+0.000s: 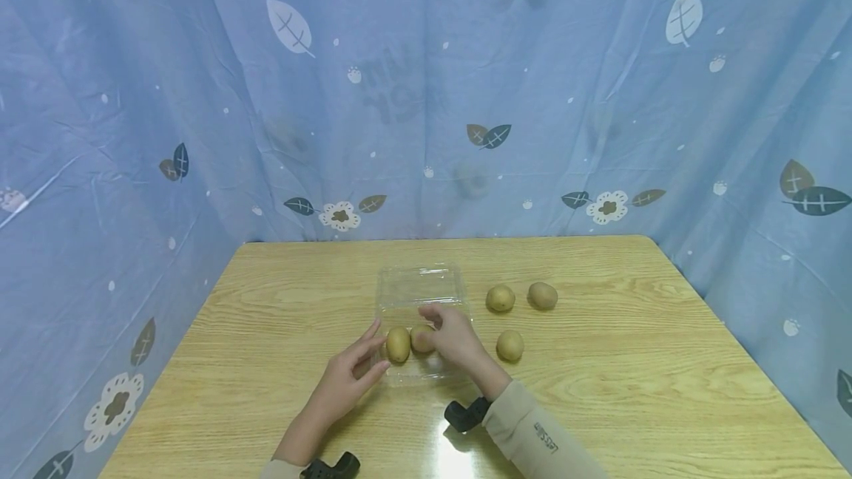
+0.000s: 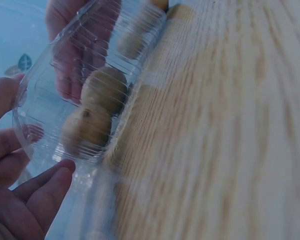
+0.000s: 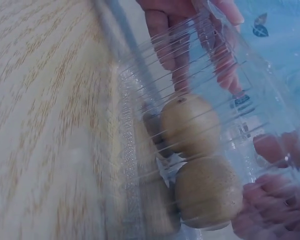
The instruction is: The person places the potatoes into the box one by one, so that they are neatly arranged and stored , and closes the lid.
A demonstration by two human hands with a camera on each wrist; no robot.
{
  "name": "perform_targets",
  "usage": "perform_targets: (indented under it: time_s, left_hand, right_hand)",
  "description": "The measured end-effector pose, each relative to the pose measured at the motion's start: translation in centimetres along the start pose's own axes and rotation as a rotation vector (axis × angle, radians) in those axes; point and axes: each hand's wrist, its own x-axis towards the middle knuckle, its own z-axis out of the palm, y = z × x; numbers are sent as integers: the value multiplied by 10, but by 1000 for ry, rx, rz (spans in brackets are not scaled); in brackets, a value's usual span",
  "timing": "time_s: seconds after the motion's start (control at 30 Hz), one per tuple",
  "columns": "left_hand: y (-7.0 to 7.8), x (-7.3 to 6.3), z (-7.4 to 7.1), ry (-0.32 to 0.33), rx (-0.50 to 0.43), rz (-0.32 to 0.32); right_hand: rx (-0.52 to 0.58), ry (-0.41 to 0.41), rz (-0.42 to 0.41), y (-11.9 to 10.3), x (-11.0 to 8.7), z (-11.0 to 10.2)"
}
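A clear plastic clamshell box (image 1: 421, 287) lies opened flat on the table, with two potatoes inside. The left potato (image 1: 398, 344) stands beside the right potato (image 1: 420, 338); both also show through the ribbed wall in the wrist views. At the box's left side is my left hand (image 1: 342, 383), its fingers spread and fairly straight around the edge. My right hand (image 1: 455, 335) reaches in from the right, over the right potato, covering part of it. In the right wrist view, right-hand fingers (image 3: 262, 200) lie against or just beside that potato; the plastic blurs the contact.
Right of the box, three loose potatoes lie on the wooden table (image 1: 632, 361): one at the back (image 1: 501, 299), another farther right (image 1: 542, 296), and a nearer one (image 1: 510, 345). A blue patterned curtain (image 1: 426, 94) hangs behind the table and along both sides.
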Motion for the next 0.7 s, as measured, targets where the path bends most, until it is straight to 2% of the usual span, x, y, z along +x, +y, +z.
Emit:
perform_targets:
  time_s: [0.23,0.37,0.5,0.7]
  left_hand:
    - [0,0,0,6,6,20]
    - [-1,0,1,10,14,34]
    - [-1,0,2,18,19,44]
    - [-1,0,3,32,-30,46]
  right_hand:
    - [38,18,-47,-3,-1,-4]
    - [56,52,-31,-4,-1,-10]
    - [108,100,-60,-3,0,-19]
    - [173,154,-103,-1,-1,-35]
